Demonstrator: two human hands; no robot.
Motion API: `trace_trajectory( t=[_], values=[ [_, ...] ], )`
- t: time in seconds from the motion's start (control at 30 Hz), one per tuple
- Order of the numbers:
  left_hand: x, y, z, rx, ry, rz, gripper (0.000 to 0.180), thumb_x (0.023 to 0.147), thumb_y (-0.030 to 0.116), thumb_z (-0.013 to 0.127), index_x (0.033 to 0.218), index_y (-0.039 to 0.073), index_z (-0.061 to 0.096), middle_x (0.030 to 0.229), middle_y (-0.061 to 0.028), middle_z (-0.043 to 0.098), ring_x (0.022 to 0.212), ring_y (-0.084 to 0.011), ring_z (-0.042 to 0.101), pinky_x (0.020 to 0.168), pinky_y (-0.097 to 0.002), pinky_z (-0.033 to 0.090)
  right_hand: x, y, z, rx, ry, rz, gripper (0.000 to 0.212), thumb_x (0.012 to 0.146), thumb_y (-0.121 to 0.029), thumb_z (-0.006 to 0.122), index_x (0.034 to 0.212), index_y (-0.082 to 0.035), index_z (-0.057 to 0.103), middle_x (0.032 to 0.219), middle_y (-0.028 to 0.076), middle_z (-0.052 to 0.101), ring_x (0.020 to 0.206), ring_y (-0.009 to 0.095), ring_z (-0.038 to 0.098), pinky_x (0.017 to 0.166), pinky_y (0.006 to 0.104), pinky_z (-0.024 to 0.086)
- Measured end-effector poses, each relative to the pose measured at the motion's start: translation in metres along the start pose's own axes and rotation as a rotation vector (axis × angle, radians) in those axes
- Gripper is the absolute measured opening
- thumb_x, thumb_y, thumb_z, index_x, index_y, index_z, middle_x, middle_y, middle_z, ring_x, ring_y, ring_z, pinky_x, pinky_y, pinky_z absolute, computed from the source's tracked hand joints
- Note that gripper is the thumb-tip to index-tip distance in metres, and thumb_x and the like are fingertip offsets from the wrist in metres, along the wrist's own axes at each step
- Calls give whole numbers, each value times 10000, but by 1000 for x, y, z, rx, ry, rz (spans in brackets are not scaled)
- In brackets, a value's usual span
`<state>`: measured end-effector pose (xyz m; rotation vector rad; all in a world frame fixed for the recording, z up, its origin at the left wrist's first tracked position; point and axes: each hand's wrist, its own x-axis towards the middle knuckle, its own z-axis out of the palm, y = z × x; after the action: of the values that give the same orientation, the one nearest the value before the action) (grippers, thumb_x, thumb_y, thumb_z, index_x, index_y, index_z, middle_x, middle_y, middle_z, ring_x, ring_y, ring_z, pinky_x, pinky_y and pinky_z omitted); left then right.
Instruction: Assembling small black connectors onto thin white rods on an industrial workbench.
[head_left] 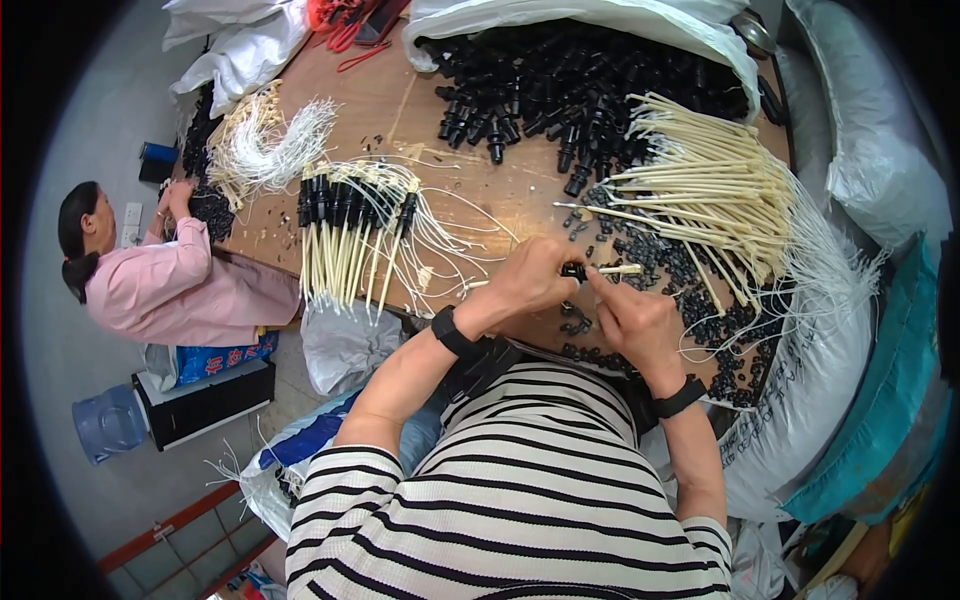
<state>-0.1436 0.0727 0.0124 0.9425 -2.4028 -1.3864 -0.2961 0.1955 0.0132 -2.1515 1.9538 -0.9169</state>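
Near the table's front edge, my left hand (pixel 530 276) is closed around a short black plastic fitting (pixel 573 271). A cream sleeved cord (pixel 622 269) runs through the fitting, with one tip showing past my right fingers and a thin end on the left. My right hand (pixel 640 325) has its thumb and forefinger pressed together at the fitting's right side; what exactly they pinch is partly hidden. Left of my hands lies a row of cream cords with black fittings on them (pixel 345 215). A big bundle of bare cream cords (pixel 700 190) lies to the right.
Black plastic fittings (pixel 580 90) spill from a white sack (pixel 745 70) at the back. Small black parts (pixel 655 255) are scattered right of my hands. A co-worker in a pink top (pixel 155 275) works at the table's left end. Full sacks (pixel 800 400) flank the right side.
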Motion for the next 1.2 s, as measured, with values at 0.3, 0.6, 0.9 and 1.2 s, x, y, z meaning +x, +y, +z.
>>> trace_trajectory(
  t=[0.3, 0.6, 0.9, 1.2],
  values=[
    [-29, 9, -13, 508, 113, 200, 326, 683, 51, 657, 1008, 76, 653, 763, -105, 653, 678, -296, 646, 563, -378, 508, 31, -16, 11, 571, -129, 529, 312, 794, 2, 678, 1102, -17, 630, 573, -41, 479, 514, 30, 430, 476, 203, 338],
    [-62, -78, -102, 987, 915, -81, 343, 661, 112, 680, 1002, 96, 649, 1084, -62, 611, 1088, -253, 531, 969, -433, 328, 29, -18, 14, 258, 27, 55, 355, 774, -108, 710, 1119, -55, 646, 1010, 116, 684, 838, 262, 659, 736, 324, 513],
    [51, -33, -44, 452, 417, 545, 437, 666, -49, 649, 1085, 72, 662, 1152, -78, 654, 1061, -261, 616, 884, -347, 525, 17, 77, -27, -375, 184, 261, 93, 730, -46, 681, 816, -64, 651, 761, 105, 560, 730, 308, 584, 643, 411, 461],
    [84, -45, -35, 657, 238, 492, 204, 770, 68, 620, 952, 107, 703, 954, -34, 611, 986, -227, 564, 839, -336, 480, 14, 77, -42, -322, 112, 79, 167, 753, -45, 667, 910, -80, 621, 763, 87, 603, 683, 300, 579, 607, 395, 451]
  ],
)
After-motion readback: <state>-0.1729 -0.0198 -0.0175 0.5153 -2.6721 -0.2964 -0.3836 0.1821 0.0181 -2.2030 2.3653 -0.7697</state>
